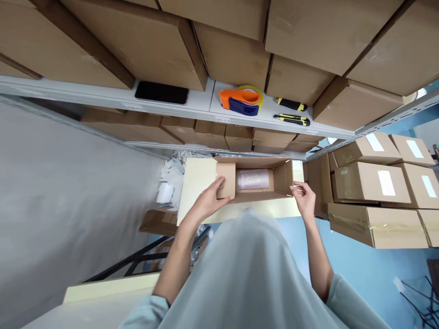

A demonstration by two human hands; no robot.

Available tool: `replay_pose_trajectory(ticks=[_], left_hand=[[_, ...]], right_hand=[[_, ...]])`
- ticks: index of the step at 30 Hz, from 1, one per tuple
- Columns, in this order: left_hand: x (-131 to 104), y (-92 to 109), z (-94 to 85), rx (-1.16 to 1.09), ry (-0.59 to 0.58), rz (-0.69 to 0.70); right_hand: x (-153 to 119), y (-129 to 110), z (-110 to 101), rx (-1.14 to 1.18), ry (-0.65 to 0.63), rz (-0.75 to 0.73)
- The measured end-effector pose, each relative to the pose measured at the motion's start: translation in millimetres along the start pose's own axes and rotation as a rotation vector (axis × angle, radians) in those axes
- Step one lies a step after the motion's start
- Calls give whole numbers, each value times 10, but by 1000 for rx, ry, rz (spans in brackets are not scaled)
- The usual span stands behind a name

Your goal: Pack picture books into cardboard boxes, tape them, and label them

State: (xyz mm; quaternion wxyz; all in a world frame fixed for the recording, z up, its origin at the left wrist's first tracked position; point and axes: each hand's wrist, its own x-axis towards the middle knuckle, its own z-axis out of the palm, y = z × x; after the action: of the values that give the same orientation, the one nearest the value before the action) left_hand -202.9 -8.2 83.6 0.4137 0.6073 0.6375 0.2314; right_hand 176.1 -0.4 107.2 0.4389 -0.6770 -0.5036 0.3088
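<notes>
An open cardboard box (pixel 254 196) stands on a pale yellow work table (pixel 197 176). Inside it lies a pinkish cylindrical item in clear plastic wrapping (pixel 253 179); its exact kind cannot be made out. My left hand (pixel 210 197) rests with thumb and fingers spread on the box's left flap (pixel 225 176), which is folded inward over that end. At the opposite end, my right hand (pixel 303 195) pinches the box's right front edge between thumb and fingers. The right end of the box stays uncovered.
On the shelf above lie a black phone (pixel 161 92), an orange and blue tape dispenser (pixel 240 100) and two utility knives (pixel 291 119). Cardboard boxes (pixel 236 52) fill the shelves, and labelled boxes (pixel 373 183) are stacked right. Left stand white paper rolls (pixel 165 193).
</notes>
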Motion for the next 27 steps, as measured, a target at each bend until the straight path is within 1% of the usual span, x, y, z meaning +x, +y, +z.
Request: replay_pose_trajectory(ticks=[2,3,6,8,11,13,14,15,16,18,20,21,22,24,27], left_hand=[[-5,-26,6,-80,-19,5],[-11,-32,9,-105,-33,12],[-27,-42,26,-144,-51,24],[-21,-63,45,-179,-27,11],[43,-125,92,-228,38,-20],[133,-171,144,-222,105,-24],[192,-190,177,-196,158,-14],[257,-204,215,-150,228,5],[328,-215,255,-87,315,32],[474,-226,331,63,492,106],[604,-230,379,205,594,201],[654,-231,387,264,611,250],[691,-231,383,315,613,293],[722,-229,349,383,609,344],[669,-223,268,382,619,336]], right_hand=[[-39,20,54,7,-28,-13],[-59,19,91,-4,-83,-33],[-87,-30,200,-94,-341,-101],[-58,-78,234,-203,-476,-124],[61,-108,229,-374,-578,-134],[171,-74,252,-458,-596,-143],[230,-40,288,-498,-575,-159],[287,4,344,-540,-520,-187],[342,56,416,-581,-434,-227],[436,172,587,-642,-197,-323],[509,287,747,-655,14,-409],[538,339,806,-648,76,-447],[563,386,847,-635,108,-486],[601,460,877,-594,107,-557],[618,521,820,-519,108,-633]])
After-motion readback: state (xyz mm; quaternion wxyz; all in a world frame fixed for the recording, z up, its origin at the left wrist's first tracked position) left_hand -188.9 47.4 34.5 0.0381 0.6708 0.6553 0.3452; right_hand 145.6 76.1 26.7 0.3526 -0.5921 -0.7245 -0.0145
